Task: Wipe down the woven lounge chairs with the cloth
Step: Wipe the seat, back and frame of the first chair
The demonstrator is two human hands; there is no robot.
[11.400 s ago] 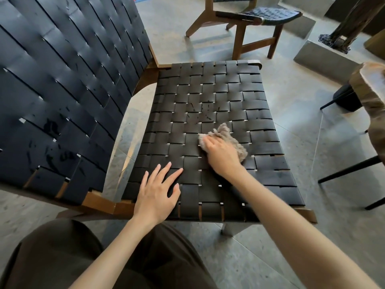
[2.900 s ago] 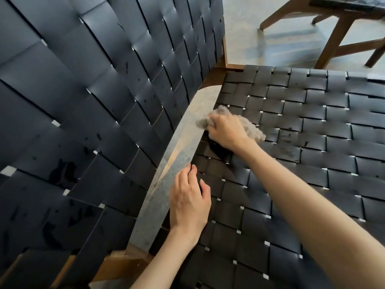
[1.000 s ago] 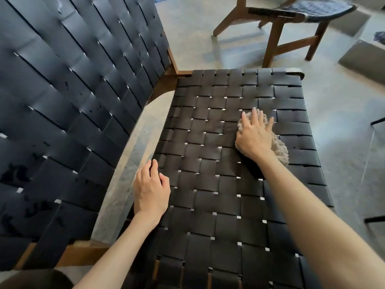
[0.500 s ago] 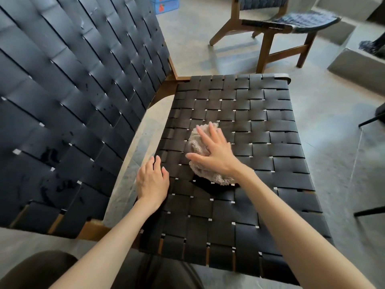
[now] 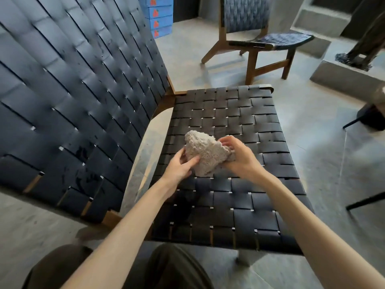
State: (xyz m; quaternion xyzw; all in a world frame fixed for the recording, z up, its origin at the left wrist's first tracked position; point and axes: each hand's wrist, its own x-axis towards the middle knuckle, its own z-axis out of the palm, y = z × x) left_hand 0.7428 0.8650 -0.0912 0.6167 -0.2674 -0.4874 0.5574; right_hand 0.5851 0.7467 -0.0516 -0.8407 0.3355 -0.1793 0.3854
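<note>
Both hands, left hand (image 5: 179, 166) and right hand (image 5: 239, 157), now pinch the cloth (image 5: 205, 154), lifted off the seat (image 5: 239, 113); wiping is paused, likely for refolding.

Soft, even daylight; mild motion blur.
Dull sheen on the backrest (image 5: 83, 90), left of the fingers of the left hand (image 5: 179, 165); faint wrist shadow on the seat (image 5: 239, 207) just below them; frame edges bow.

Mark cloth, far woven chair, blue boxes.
cloth (image 5: 205, 152): head view, middle of the bunched fabric.
far woven chair (image 5: 270, 40): head view, on its woven seat.
blue boxes (image 5: 159, 17): head view, front face of the stack.
</note>
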